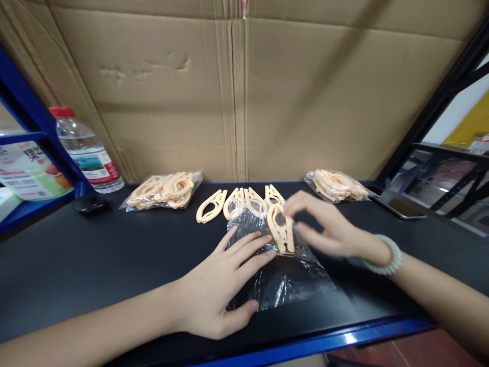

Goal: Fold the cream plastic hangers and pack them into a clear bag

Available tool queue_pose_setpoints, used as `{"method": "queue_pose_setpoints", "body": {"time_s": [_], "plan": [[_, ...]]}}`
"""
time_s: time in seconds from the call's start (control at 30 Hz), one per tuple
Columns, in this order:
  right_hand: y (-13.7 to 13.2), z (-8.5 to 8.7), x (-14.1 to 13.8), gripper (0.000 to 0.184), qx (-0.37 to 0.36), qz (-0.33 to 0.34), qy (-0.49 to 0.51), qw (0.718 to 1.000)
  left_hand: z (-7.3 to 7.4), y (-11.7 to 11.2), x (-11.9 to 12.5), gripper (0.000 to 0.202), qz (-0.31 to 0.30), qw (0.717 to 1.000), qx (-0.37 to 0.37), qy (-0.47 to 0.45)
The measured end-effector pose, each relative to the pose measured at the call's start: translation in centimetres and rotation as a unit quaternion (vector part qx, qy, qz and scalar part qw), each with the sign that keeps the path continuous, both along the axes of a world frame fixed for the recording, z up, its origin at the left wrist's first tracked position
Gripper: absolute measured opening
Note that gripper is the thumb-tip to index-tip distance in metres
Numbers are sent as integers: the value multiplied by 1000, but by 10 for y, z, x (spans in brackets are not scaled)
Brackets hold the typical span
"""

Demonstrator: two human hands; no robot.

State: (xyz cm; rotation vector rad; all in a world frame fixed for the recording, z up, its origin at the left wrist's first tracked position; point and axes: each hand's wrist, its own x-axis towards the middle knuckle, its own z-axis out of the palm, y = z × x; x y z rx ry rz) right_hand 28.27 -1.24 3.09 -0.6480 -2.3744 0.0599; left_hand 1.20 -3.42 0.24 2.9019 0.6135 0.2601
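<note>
My left hand (225, 275) lies palm down with fingers spread on a clear plastic bag (282, 285), pressing it to the table. On the bag's upper right part rests a beige folding hanger (289, 239), folded up. My right hand (328, 224) is at that hanger's right edge, thumb and forefinger apart, slightly blurred; whether the fingertips touch it is hard to tell. Behind the bag's upper edge, several more folded hangers lie in a row, among them a leftmost hanger (219, 205) apart from the others. The bag's film partly covers the middle ones.
Filled bags of hangers stand at the back left (164, 191) and back right (336, 184). A water bottle (89, 153) and a black mouse (91, 204) are on the left, a phone (405, 208) on the right. A cardboard wall (171, 102) closes off the back.
</note>
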Motion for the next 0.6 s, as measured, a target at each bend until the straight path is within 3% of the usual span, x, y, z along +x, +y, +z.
{"method": "queue_pose_setpoints", "body": {"time_s": [0.1,0.23,0.33,0.47,0.53,0.6], "plan": [[40,-12,24,45,11,-97,-53,994,-2,0,0,77,4,1000,0,-16],[79,-40,43,67,-35,-110,-161,980,-5,1,-1,77,1,1000,-3,-31],[86,-47,47,55,-35,-122,-170,977,-7,2,-1,76,-5,999,-4,-46],[82,-44,50,30,-19,-149,-155,976,-7,2,-1,75,-5,998,-6,-57],[82,-45,51,34,-16,-152,-146,977,-7,1,0,75,-4,999,-10,-53],[86,-45,51,54,-15,-148,-158,976,-6,1,0,76,-3,999,-16,-48]]}}
